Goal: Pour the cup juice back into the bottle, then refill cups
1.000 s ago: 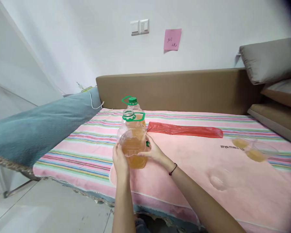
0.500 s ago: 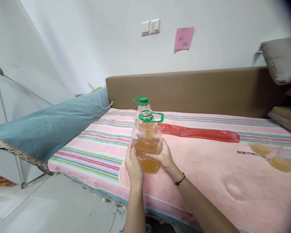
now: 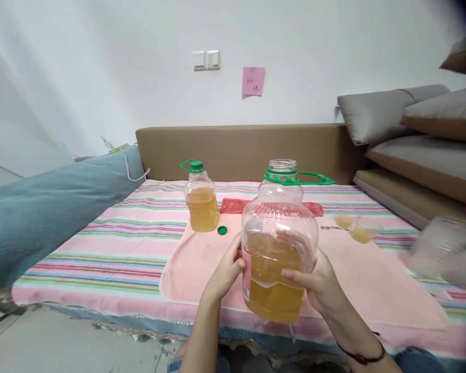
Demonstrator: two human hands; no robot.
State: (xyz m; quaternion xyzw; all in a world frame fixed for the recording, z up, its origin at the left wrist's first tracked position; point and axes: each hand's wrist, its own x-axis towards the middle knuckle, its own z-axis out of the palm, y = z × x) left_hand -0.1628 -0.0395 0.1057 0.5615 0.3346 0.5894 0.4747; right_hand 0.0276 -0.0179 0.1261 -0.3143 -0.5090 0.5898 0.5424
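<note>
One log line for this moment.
left hand: holding open clear plastic bottle | right hand: same bottle | round green plastic cap: on pink fabric mat | capped clear bottle: upright behind

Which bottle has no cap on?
The nearer bottle, between the left hand and right hand: its mouth is bare, while the farther bottle wears a green cap.

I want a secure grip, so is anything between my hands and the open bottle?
Nothing visible: the left hand and right hand hold the open bottle directly, at either side. The green cap and capped bottle are farther back, apart from both hands.
</note>
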